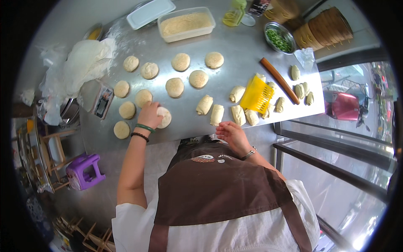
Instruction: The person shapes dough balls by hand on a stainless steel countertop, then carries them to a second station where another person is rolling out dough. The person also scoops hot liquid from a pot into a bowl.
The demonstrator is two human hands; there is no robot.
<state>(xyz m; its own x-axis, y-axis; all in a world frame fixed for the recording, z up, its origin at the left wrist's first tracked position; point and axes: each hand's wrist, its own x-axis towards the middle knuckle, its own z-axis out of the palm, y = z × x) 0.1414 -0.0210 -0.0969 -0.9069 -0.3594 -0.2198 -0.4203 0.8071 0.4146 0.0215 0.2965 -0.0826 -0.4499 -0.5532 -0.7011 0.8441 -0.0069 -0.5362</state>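
My left hand is low over the steel table, with its thumb over the edge of a plain white dough disc. Its fingertips reach beside a round dough piece with a crumb-like coating; whether they grip anything is hidden. At the table's front edge, my right hand is empty, its fingers loosely curled and apart. Just beyond it lies a rolled dough piece, with another roll to its left. A yellow slotted plastic scraper rests on several more rolls. Several coated discs, including one disc, are spread across the left and middle.
On the steel table are a tub of sesame-like crumbs, a bowl of chopped greens, a wooden rolling pin and an oil bottle. A digital scale sits left, near a cloth-like white sheet. Bamboo steamers stand back right.
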